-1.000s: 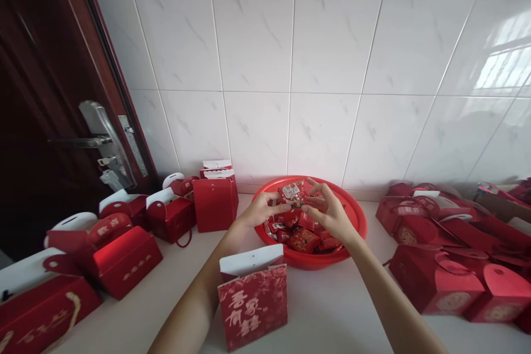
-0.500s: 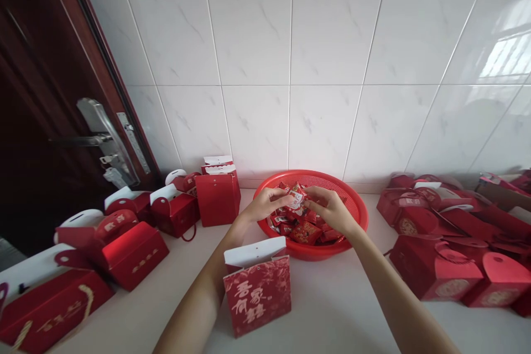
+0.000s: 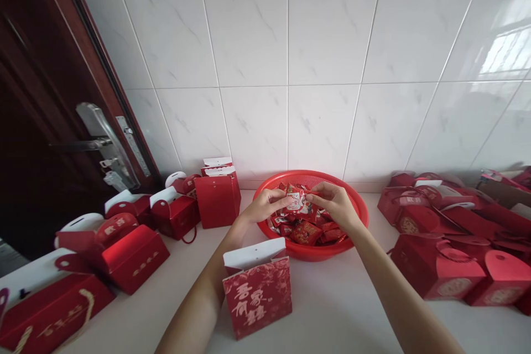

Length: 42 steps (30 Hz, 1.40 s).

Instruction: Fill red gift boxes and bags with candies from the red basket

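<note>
Over a red plastic basket (image 3: 360, 211), my left hand (image 3: 264, 206) and my right hand (image 3: 334, 204) pinch a red wrapped candy packet (image 3: 297, 203) with a white label, one at each side. Both hands have thumb and fingers closed on its edges. Below it, several more red candy packets (image 3: 306, 232) lie in the basket. In front of the basket, between my forearms, stands a red gift box (image 3: 258, 301) with pale characters on its face and its white-lined top flap up.
Several red boxes with handles (image 3: 136, 254) stand on the left, near a dark door (image 3: 33, 94) with a metal handle. A taller red box (image 3: 218, 202) is by the tiled wall. More red boxes (image 3: 440, 268) crowd the right side of the white surface.
The candy packet is turned flatter toward me and shows more of its printed face between my hands. Both hands stay over the basket, and the view shifts slightly.
</note>
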Each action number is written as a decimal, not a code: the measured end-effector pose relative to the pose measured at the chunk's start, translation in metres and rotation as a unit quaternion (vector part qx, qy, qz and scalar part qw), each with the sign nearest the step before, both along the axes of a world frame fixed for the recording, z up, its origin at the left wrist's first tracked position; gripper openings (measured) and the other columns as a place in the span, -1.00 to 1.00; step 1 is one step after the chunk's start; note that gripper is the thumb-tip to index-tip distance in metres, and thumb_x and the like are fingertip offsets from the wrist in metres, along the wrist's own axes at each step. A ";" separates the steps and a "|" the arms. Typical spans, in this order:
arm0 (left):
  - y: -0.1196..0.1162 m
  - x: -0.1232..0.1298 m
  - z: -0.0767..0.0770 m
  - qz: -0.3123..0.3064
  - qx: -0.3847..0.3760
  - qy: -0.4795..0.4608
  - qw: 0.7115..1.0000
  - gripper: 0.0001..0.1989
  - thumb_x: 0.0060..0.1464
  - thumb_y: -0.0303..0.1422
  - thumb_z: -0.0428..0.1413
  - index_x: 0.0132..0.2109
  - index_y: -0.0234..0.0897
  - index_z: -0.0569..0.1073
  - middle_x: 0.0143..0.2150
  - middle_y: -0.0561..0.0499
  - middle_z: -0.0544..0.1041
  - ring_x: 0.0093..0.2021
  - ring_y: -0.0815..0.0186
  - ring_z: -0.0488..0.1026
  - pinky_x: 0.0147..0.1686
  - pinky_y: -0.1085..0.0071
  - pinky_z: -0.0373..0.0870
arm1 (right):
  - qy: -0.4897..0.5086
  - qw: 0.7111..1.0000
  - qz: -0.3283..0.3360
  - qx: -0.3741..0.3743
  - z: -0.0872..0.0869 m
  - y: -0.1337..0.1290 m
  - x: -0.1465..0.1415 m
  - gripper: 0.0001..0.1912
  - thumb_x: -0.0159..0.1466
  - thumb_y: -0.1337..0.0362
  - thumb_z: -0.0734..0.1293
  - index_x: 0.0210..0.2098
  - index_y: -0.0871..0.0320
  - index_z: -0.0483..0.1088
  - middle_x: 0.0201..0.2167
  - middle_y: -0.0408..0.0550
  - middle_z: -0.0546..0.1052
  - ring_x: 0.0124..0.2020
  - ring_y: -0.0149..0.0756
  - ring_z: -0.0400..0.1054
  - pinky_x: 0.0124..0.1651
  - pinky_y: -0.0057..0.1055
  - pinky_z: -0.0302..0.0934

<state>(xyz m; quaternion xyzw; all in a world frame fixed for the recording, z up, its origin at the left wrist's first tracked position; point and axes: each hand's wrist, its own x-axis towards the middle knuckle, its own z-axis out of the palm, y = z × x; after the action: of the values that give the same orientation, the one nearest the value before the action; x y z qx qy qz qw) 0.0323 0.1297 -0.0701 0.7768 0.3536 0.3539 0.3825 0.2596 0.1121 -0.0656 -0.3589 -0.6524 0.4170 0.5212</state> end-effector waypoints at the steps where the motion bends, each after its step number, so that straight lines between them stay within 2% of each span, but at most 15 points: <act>1: 0.001 0.000 -0.001 0.002 -0.002 0.001 1.000 -0.57 0.19 0.01 0.11 -0.40 -0.28 0.48 -0.47 0.08 0.39 -0.45 0.36 0.28 -0.40 0.40 0.25 | -0.001 1.000 -0.001 0.005 -0.001 0.000 -0.001 -0.62 0.05 -0.04 0.53 -0.42 0.13 0.46 -0.43 -0.06 0.59 -0.36 -0.22 0.47 -0.30 -0.31 0.38; 5: 0.001 0.000 -0.003 0.008 -0.027 0.001 1.000 -0.58 0.11 0.02 0.18 -0.32 -0.30 0.55 -0.39 0.01 0.52 -0.37 0.28 0.41 -0.32 0.37 0.36 | -0.025 0.999 -0.011 0.022 -0.004 0.005 -0.001 -0.61 0.08 -0.07 0.49 -0.33 0.12 0.50 -0.33 -0.01 0.63 -0.25 -0.13 0.52 -0.20 -0.25 0.41; 8: 0.000 0.002 -0.003 0.031 -0.052 -0.024 0.998 -0.58 0.09 0.00 0.20 -0.26 -0.32 0.58 -0.31 -0.04 0.59 -0.30 0.23 0.48 -0.27 0.35 0.40 | -0.059 0.994 -0.088 0.026 -0.006 0.015 0.011 -0.57 0.22 -0.11 0.33 -0.19 0.12 0.49 -0.23 0.05 0.63 -0.19 -0.11 0.54 -0.18 -0.25 0.41; 10: 0.001 0.002 -0.004 0.068 -0.056 -0.039 0.995 -0.58 0.07 0.01 0.22 -0.31 -0.32 0.57 -0.37 -0.02 0.58 -0.35 0.25 0.47 -0.33 0.37 0.38 | -0.086 0.986 -0.145 0.018 -0.007 0.025 0.026 -0.61 0.28 -0.04 0.24 -0.17 0.15 0.46 -0.24 0.07 0.62 -0.20 -0.12 0.53 -0.18 -0.25 0.39; 13: 0.003 0.003 -0.006 0.104 -0.055 -0.053 0.992 -0.57 0.03 0.01 0.25 -0.42 -0.33 0.52 -0.50 0.04 0.51 -0.47 0.31 0.41 -0.45 0.41 0.31 | -0.172 0.966 -0.191 -0.006 -0.009 0.040 0.047 -0.79 0.23 0.13 0.30 -0.30 0.15 0.45 -0.37 0.01 0.59 -0.28 -0.14 0.49 -0.21 -0.26 0.34; 15: 0.005 0.003 -0.008 0.112 -0.060 -0.062 0.990 -0.56 0.01 0.01 0.26 -0.44 -0.33 0.51 -0.54 0.04 0.49 -0.50 0.32 0.39 -0.48 0.42 0.29 | -0.251 0.950 -0.186 -0.027 -0.012 0.047 0.054 -0.88 0.13 0.23 0.42 -0.46 0.13 0.44 -0.48 -0.07 0.55 -0.32 -0.15 0.47 -0.25 -0.29 0.30; 17: 0.006 0.003 -0.008 0.117 -0.063 -0.075 0.988 -0.56 -0.01 0.01 0.27 -0.41 -0.34 0.53 -0.50 0.02 0.54 -0.48 0.30 0.43 -0.47 0.41 0.32 | -0.326 0.930 -0.163 -0.050 -0.015 0.053 0.055 -0.79 0.05 0.30 0.50 -0.56 0.13 0.39 -0.53 -0.11 0.51 -0.35 -0.20 0.44 -0.28 -0.34 0.28; 19: 0.005 0.002 -0.007 0.118 -0.064 -0.087 0.987 -0.56 -0.02 0.02 0.27 -0.34 -0.35 0.56 -0.40 -0.03 0.60 -0.39 0.24 0.50 -0.40 0.38 0.39 | -0.385 0.910 -0.136 -0.073 -0.020 0.056 0.051 -0.76 0.14 0.25 0.51 -0.53 0.15 0.39 -0.48 -0.14 0.51 -0.36 -0.30 0.42 -0.27 -0.37 0.31; 22: 0.002 0.002 -0.005 0.115 -0.062 -0.111 0.985 -0.54 -0.02 0.01 0.28 -0.19 -0.33 0.60 -0.20 -0.09 0.66 -0.22 0.13 0.56 -0.23 0.31 0.47 | -0.433 0.890 -0.103 -0.097 -0.024 0.058 0.043 -0.77 0.33 0.17 0.38 -0.37 0.20 0.43 -0.39 -0.15 0.51 -0.39 -0.40 0.40 -0.26 -0.37 0.35; 24: 0.000 0.002 -0.003 0.112 -0.060 -0.133 0.983 -0.53 -0.02 -0.01 0.28 -0.12 -0.32 0.61 -0.12 -0.11 0.67 -0.12 0.08 0.57 -0.14 0.27 0.48 | -0.435 0.891 -0.087 -0.095 -0.025 0.056 0.040 -0.82 0.26 0.22 0.44 -0.37 0.21 0.45 -0.45 -0.17 0.51 -0.42 -0.37 0.41 -0.30 -0.39 0.33; 27: -0.001 0.002 -0.002 0.115 -0.065 -0.158 0.979 -0.52 -0.04 -0.02 0.30 -0.12 -0.32 0.62 -0.10 -0.13 0.67 -0.07 0.04 0.57 -0.09 0.23 0.47 | -0.405 0.908 -0.081 -0.067 -0.022 0.053 0.038 -0.90 0.12 0.32 0.46 -0.38 0.17 0.48 -0.49 -0.19 0.53 -0.41 -0.31 0.45 -0.34 -0.44 0.28; 31: -0.001 0.003 -0.002 0.133 -0.077 -0.186 0.971 -0.54 -0.10 -0.05 0.34 -0.16 -0.32 0.63 -0.13 -0.14 0.68 -0.07 0.02 0.58 -0.04 0.19 0.46 | -0.369 0.915 -0.160 -0.027 -0.018 0.050 0.038 -0.81 0.18 0.30 0.33 -0.19 0.13 0.46 -0.42 -0.16 0.56 -0.37 -0.31 0.45 -0.35 -0.46 0.22; 35: 0.000 0.004 -0.003 0.141 -0.084 -0.200 0.966 -0.56 -0.11 -0.07 0.35 -0.18 -0.32 0.63 -0.14 -0.15 0.69 -0.08 0.00 0.59 -0.03 0.15 0.46 | -0.379 0.897 -0.229 -0.012 -0.017 0.048 0.039 -0.80 0.12 0.32 0.32 -0.23 0.13 0.43 -0.45 -0.12 0.53 -0.37 -0.27 0.40 -0.39 -0.44 0.14; 40: 0.000 0.004 -0.003 0.145 -0.080 -0.201 0.965 -0.57 -0.09 -0.08 0.34 -0.16 -0.31 0.61 -0.10 -0.14 0.68 -0.07 0.02 0.59 -0.04 0.16 0.48 | -0.416 0.890 -0.186 0.007 -0.016 0.044 0.038 -0.79 0.21 0.28 0.29 -0.15 0.13 0.42 -0.40 -0.14 0.57 -0.41 -0.33 0.41 -0.39 -0.48 0.17; 42: -0.001 0.004 -0.003 0.140 -0.077 -0.203 0.966 -0.55 -0.08 -0.11 0.35 -0.11 -0.31 0.59 -0.08 -0.13 0.67 -0.07 0.04 0.59 -0.04 0.19 0.49 | -0.449 0.877 -0.170 0.018 -0.016 0.042 0.037 -0.78 0.21 0.29 0.29 -0.15 0.14 0.44 -0.36 -0.09 0.58 -0.37 -0.29 0.43 -0.38 -0.47 0.17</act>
<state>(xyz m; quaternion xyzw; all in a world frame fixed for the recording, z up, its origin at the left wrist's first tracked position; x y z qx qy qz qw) 0.0363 0.1292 -0.0727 0.5993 0.3998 0.5261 0.4518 0.2971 0.1541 -0.0813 -0.6035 -0.7526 0.1039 0.2420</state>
